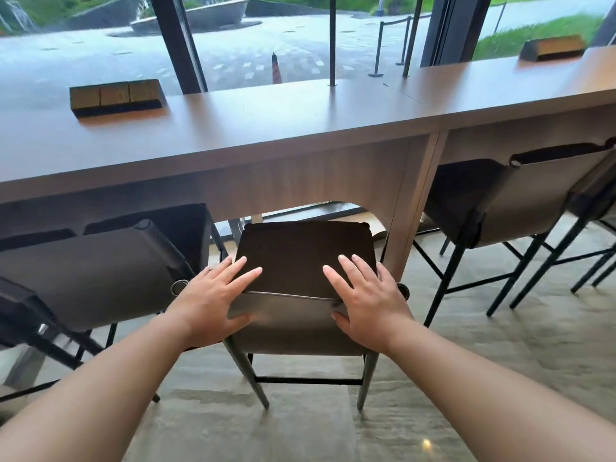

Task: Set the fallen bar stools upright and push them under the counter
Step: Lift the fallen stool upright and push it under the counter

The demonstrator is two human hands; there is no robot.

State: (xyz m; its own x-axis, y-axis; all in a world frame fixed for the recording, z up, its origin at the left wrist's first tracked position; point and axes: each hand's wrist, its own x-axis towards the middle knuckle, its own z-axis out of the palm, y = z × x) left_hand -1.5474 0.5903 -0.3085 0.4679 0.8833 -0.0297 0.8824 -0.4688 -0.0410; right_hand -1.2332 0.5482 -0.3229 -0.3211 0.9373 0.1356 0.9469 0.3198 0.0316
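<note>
Hands (213,298) (368,300) clasp stool (300,251) backrest.

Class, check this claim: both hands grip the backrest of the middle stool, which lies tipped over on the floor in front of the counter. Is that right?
Not quite. The head view shows the middle stool standing upright on its legs, not tipped over. The rest holds: the left hand and right hand both grip its backrest, in front of the counter.

Beyond the window frame (181,41), a striped cone (276,69) and 3 barrier posts (377,48) stand on wet paving (100,45).
</note>
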